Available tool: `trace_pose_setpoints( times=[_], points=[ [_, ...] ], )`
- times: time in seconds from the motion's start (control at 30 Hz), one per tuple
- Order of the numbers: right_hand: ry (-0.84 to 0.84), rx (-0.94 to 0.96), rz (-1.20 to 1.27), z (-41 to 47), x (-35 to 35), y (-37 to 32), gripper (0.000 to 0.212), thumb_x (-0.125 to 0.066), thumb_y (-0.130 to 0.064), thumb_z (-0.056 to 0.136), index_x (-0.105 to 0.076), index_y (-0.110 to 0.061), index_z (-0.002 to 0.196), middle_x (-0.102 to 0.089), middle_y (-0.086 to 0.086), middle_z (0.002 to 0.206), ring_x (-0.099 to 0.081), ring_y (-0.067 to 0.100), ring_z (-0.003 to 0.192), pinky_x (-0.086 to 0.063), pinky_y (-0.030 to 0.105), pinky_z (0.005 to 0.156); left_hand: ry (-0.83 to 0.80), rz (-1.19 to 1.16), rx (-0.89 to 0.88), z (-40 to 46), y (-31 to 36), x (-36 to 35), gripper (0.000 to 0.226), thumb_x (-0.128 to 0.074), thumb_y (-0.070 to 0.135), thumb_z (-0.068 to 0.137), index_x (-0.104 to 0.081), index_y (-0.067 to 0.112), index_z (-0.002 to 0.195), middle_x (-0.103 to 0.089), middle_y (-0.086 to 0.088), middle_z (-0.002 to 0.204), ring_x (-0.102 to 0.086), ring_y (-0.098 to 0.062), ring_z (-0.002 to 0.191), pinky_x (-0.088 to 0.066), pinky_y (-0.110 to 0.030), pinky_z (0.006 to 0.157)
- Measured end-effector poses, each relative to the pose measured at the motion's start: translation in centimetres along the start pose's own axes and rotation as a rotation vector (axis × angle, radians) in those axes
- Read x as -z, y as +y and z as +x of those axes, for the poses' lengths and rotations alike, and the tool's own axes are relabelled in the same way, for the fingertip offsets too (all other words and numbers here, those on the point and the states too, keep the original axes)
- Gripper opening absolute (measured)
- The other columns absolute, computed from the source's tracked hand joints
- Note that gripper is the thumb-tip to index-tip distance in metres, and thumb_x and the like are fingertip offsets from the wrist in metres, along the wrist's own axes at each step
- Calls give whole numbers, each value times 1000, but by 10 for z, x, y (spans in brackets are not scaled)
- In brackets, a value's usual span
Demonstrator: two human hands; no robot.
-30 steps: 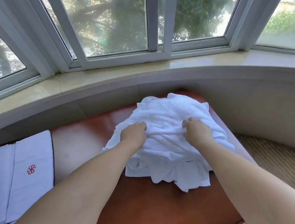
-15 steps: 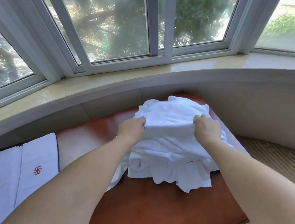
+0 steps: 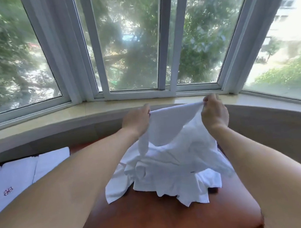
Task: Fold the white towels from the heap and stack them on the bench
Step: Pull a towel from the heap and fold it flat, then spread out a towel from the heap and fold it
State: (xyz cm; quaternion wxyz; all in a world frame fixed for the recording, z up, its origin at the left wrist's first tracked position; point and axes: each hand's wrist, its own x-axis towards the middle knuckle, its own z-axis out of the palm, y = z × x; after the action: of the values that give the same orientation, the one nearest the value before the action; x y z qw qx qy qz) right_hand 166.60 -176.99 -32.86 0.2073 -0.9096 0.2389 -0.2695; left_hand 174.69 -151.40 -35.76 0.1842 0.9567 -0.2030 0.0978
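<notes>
Towel (image 3: 173,124) sits centre frame, lifted off the heap (image 3: 173,169), top hem stretched roughly level left to right across the head view. Left hand (image 3: 137,121) pinches the hem's left end, right hand (image 3: 214,113) pinches the right end; both are grasping cloth, fingers curled on it. Long axis of the held edge runs side to side, and the body of the towel hangs straight down from the grip, lower part touching or tangled with the heap (can't tell which; white on white). Heap rests on the brown bench (image 3: 159,224), lower centre of frame. Neither hand is clearly nearer; they sit at about the same height, either side of the towel.

Judgement: next move needs the towel clear of the heap, so pull up and away before folding. Risk: dragging a second towel along.

Embroidered white cloths (image 3: 17,179) lie flat at left edge of frame, well apart from the heap.
</notes>
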Motion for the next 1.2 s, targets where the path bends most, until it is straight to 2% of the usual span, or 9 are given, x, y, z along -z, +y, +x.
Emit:
trace_pose_setpoints(
  times=[0.17,0.3,0.5,0.67,0.8,0.87,0.93,1.07,1.2],
  points=[
    [118,133,141,-21,53,-58,15,-45,-14,103,-58,-14,111,-57,13,118,-61,39,93,-44,41,72,119,-50,20,-43,0,52,16,-43,26,103,-43,19,89,-53,-4,76,-50,-31,70,-32,-37,58],
    [101,256,206,-55,82,-105,16,-48,-17,103,-60,-14,114,-60,13,120,-62,38,97,-52,47,82,163,-42,92,-90,-20,86,15,-41,23,103,-45,16,91,-59,-9,84,-56,-34,77,-39,-39,64],
    [-40,368,202,-120,87,-147,16,-52,-20,101,-63,-19,113,-64,8,119,-63,36,100,-48,38,79,241,13,222,-169,-67,126,16,-43,20,104,-46,17,88,-64,-16,95,-59,-37,85,-33,-37,62],
    [-207,429,188,-162,70,-172,16,-53,-21,99,-65,-23,109,-67,3,114,-64,30,98,-40,31,72,246,88,325,-231,-110,147,13,-41,22,102,-50,19,94,-54,-6,105,-54,-32,87,-39,-36,65],
    [-375,443,173,-190,49,-196,17,-54,-23,93,-66,-29,104,-71,-3,100,-67,26,86,-49,30,71,225,159,438,-270,-144,159,19,-38,26,105,-55,20,100,-52,-6,117,-57,-33,88,-36,-34,63],
    [-472,444,178,-201,34,-207,18,-53,-21,87,-67,-29,96,-71,-6,93,-66,18,71,-51,26,61,209,202,504,-286,-161,161,19,-41,25,104,-58,21,99,-52,-10,125,-58,-34,89,-36,-34,63],
    [-553,447,171,-210,16,-215,17,-54,-20,81,-67,-27,88,-70,-8,88,-64,10,67,-45,22,54,191,206,549,-298,-178,159,17,-43,24,102,-59,23,99,-56,-9,119,-57,-33,91,-38,-35,65],
    [-674,464,134,-213,-23,-226,18,-56,-16,77,-69,-25,84,-67,-7,83,-64,19,79,-49,28,68,167,192,618,-307,-204,146,15,-45,21,100,-59,25,99,-65,-2,100,-57,-29,89,-34,-31,59],
    [-750,462,158,-196,-55,-231,17,-54,-17,71,-69,-17,78,-68,-2,74,-66,21,74,-46,24,57,107,179,687,-300,-211,126,17,-42,22,99,-57,26,103,-62,0,94,-57,-29,85,-37,-31,61]
  ],
)
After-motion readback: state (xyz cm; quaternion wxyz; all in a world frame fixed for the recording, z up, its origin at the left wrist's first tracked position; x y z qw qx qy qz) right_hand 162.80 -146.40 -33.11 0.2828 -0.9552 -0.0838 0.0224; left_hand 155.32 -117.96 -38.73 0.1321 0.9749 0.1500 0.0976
